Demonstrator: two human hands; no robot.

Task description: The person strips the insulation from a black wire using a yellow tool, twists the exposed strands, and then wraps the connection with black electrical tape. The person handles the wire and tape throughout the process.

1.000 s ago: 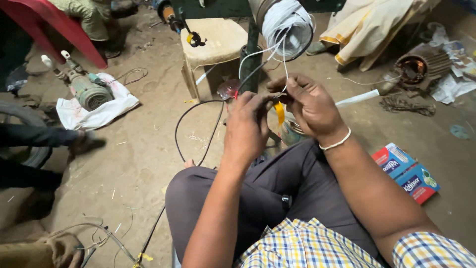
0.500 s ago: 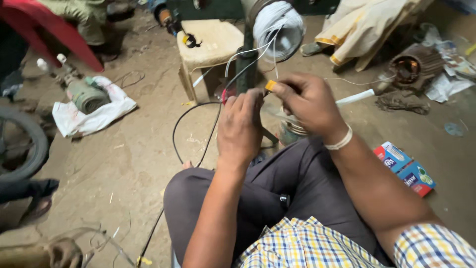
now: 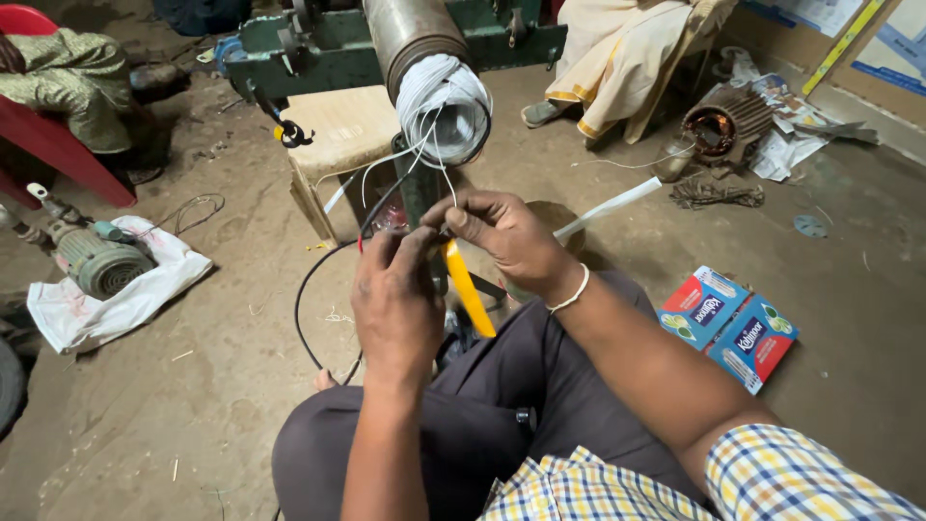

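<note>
Both hands pinch thin white wires [image 3: 436, 159] that hang from a white coil [image 3: 446, 108] on a metal tube. Far left, a small motor [image 3: 96, 259] lies on a white cloth [image 3: 116, 304]. Left hand [image 3: 397, 301] has fingers curled shut; its fingertips are hidden. Right hand [image 3: 506, 236] pinches too, beside a yellow strip [image 3: 467, 289]. Coloured boxes [image 3: 730, 325] lie right on the floor.

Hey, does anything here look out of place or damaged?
Somewhat. A bare motor stator lies on crumpled papers on the floor, out of any housing. A small motor sits on a white cloth in the dirt. Loose white wires trail from the winding to both hands, left and right.
</note>
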